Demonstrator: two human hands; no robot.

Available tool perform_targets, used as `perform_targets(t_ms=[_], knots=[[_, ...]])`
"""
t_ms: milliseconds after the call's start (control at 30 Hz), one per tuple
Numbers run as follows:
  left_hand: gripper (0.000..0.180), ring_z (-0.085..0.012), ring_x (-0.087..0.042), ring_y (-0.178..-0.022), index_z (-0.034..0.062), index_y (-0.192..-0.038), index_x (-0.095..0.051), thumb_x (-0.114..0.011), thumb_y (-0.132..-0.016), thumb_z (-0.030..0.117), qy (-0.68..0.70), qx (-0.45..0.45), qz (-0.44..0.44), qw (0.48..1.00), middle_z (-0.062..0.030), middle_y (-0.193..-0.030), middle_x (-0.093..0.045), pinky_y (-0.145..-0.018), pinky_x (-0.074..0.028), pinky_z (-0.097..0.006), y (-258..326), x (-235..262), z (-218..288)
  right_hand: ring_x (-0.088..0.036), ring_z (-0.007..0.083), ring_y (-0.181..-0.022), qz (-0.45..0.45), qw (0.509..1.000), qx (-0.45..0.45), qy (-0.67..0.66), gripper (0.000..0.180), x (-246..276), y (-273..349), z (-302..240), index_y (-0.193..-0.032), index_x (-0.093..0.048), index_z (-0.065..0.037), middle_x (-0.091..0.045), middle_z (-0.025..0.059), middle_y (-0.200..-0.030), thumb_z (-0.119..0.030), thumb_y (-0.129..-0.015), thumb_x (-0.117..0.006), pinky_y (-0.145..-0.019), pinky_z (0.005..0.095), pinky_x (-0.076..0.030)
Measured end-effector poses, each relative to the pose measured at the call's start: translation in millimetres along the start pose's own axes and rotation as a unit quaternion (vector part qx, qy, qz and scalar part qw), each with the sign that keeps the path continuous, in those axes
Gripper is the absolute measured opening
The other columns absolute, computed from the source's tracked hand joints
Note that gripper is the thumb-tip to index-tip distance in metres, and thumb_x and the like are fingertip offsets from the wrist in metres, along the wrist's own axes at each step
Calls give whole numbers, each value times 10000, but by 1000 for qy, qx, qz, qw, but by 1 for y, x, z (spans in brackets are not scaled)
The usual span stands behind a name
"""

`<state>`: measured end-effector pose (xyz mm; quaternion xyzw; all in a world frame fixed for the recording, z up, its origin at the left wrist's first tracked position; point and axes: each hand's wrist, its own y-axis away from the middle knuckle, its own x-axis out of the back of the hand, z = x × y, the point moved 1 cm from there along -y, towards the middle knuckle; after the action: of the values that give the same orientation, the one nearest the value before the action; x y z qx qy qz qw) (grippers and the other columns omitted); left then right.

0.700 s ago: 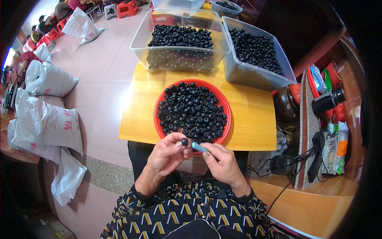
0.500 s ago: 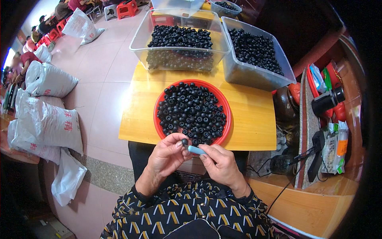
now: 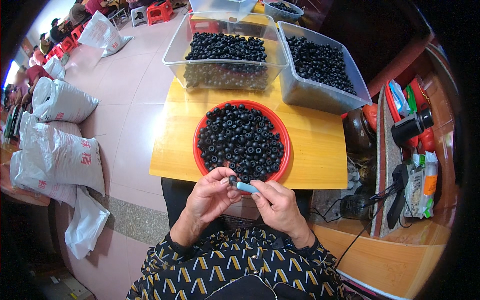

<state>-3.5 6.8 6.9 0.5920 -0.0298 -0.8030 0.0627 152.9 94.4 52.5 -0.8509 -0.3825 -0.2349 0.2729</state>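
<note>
Between the thumb and fingers of my left hand (image 3: 212, 194) is a small round black piece (image 3: 232, 179), like a hollow bead or rubber ball. My right hand (image 3: 276, 202) pinches a slim tool with a light blue handle (image 3: 247, 187). Its tip meets the black piece, and what kind of tip it has is too small to make out. Just beyond both hands, a round red tray (image 3: 287, 145) rests on the yellow wooden table (image 3: 320, 155). Many loose black pieces (image 3: 240, 137) fill it, several showing a round hole.
Behind the tray, a clear plastic bin (image 3: 175, 55) and a second translucent bin (image 3: 320, 92) hold more black pieces. White sacks (image 3: 62, 155) stand on the floor at left. A shelf on the right carries a black cup-like object (image 3: 407, 129) and cables. People sit far left near red stools (image 3: 160, 11).
Almost nothing differs. Both hands stay in place, with only a slight shift of the black piece and the blue-handled tool.
</note>
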Motion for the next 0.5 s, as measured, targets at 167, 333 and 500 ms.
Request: perform_targets(t_ms=[167,333,500], knots=[[163,-162,-508,-710,48,-1006,-539,-534,-845,68,0,-1,2,1000,-92,-861,-584,-677,-409,-322,-1,-1,-1,-557,237,-578,5,1000,1,7,233,1,1,0,-1014,-579,22,-563,134,-716,-34,-789,-595,-531,295,-438],[153,-162,-508,-705,52,-1000,-539,-530,-848,68,0,-3,-2,1000,-89,-850,-581,-673,-408,-321,-1,-2,-2,-555,240,-575,0,1000,2,18,234,3,1,0,-1013,-580,18,-559,131,-710,-37,-787,-598,-528,299,-438],[148,-162,-505,-700,54,-998,-540,-526,-851,67,3,-2,-7,1000,-89,-847,-582,-670,-407,-319,-2,-1,-3,-556,249,-576,0,1000,1,26,238,4,1,1,-1016,-581,10,-553,130,-704,-39,-783,-598,-524,309,-438]])
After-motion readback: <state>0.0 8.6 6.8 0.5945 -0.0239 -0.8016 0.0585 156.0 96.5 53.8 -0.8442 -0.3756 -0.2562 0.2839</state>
